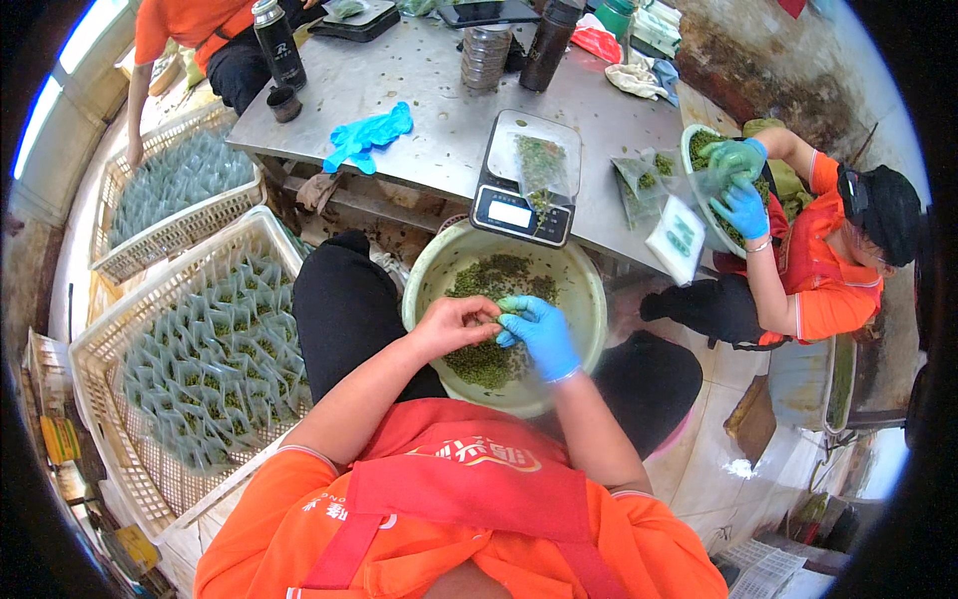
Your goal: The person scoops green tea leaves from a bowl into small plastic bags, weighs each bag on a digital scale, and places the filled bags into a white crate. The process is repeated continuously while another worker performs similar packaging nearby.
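My bare left hand (455, 326) and my right hand (545, 338), in a blue glove with green-stained fingertips, meet over a pale round basin (589, 299). Their fingertips come together around a small greenish spot, too small to make out. Small green berries (483, 367), resembling green peppercorns, lie in the basin below, with darker bits among them. Just beyond the basin, a digital scale (495, 161) sits at the table's edge. On it rests a clear plastic bag (542, 161) partly filled with green berries, some spilling towards the scale's display.
On my left stand two plastic crates (166, 517) (224, 217) of upright filled bags. The metal table (434, 142) bears a blue glove (370, 138), a plastic jar (485, 60) and flasks (278, 45). At right, a gloved co-worker (831, 262) handles a berry basin (687, 161) near a bag stack (676, 239).
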### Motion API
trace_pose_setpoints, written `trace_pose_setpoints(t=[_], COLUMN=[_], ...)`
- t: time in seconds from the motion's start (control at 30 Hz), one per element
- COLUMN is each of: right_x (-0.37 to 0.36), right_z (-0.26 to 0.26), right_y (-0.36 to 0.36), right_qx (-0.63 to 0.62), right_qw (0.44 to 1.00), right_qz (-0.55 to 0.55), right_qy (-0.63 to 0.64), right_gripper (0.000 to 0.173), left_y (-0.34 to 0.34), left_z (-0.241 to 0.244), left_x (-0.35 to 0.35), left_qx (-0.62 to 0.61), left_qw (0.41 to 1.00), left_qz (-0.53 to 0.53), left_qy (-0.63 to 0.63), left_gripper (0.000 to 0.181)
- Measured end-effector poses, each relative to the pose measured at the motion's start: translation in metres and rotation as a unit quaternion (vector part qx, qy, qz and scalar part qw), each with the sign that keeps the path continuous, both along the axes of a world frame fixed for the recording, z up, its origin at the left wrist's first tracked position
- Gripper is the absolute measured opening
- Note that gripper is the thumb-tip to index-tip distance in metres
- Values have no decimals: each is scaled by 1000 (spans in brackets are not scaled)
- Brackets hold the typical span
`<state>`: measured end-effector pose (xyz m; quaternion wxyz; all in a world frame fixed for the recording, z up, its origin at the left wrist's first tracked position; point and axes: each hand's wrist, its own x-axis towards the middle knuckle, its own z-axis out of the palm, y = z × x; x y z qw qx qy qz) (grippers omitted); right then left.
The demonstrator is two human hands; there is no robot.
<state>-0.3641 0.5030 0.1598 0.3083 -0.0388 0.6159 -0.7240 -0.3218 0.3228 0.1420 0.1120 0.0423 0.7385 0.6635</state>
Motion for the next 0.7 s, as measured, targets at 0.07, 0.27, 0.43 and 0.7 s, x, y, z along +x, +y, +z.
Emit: trace_pose_setpoints(t=[0.07,0.27,0.43,0.7], right_x=[-5,-6,-12,-39], right_z=[3,10,25,38], right_y=[2,10,12,3], right_qx=[12,-50,-83,14], right_qw=[1000,991,989,996], right_qz=[3,-12,-81,-74], right_qy=[-20,-121,-94,36], right_gripper=[21,16,15,17], left_y=[-2,-9,-12,-12], left_z=[3,2,4,-5], left_x=[3,2,-1,-8], left_qx=[-7,-215,-279,194], left_qw=[1000,968,948,974], left_qz=[15,29,68,91], left_qy=[5,127,136,-76], left_gripper=[18,21,20,13])
